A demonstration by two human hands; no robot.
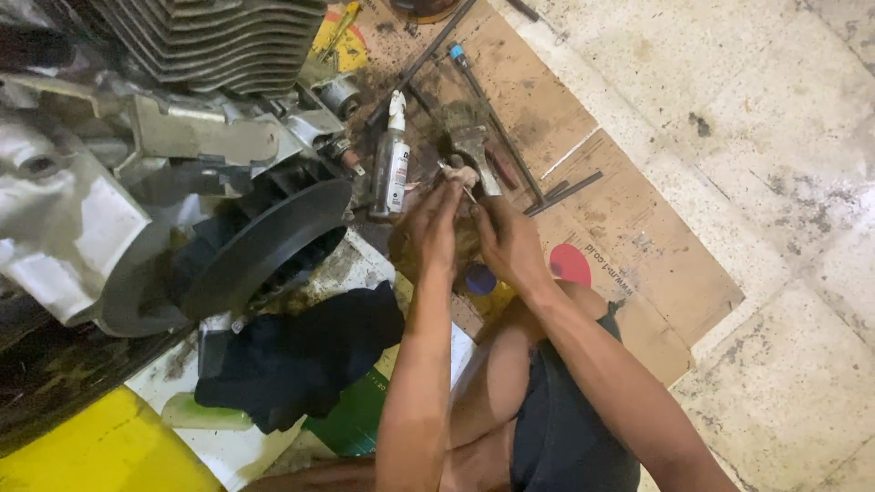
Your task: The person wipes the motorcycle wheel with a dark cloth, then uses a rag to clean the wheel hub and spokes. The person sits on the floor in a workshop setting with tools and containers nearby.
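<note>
both pinching 1 small pale part between fingertips: left hand and right hand, over greasy cardboard. just beyond, a small spray bottle and paintbrush.

Engine block, 9 o'clock: cast metal, dull grey, greasy; cooling fins at 11 o'clock, ribbed matt metal. Pulley wheel: dark, smooth, slight sheen. Spray bottle, 12 o'clock of hands: glossy clear plastic, paper label. Paintbrush: shiny metal ferrule, oil-stained. Rods: dark, matt steel. Cardboard sheet, 2 o'clock: brown, rough, oil-blotched. Cloth, 7 o'clock: black, soft, matt. Floor: pale stone tile, gritty, stained.
</note>
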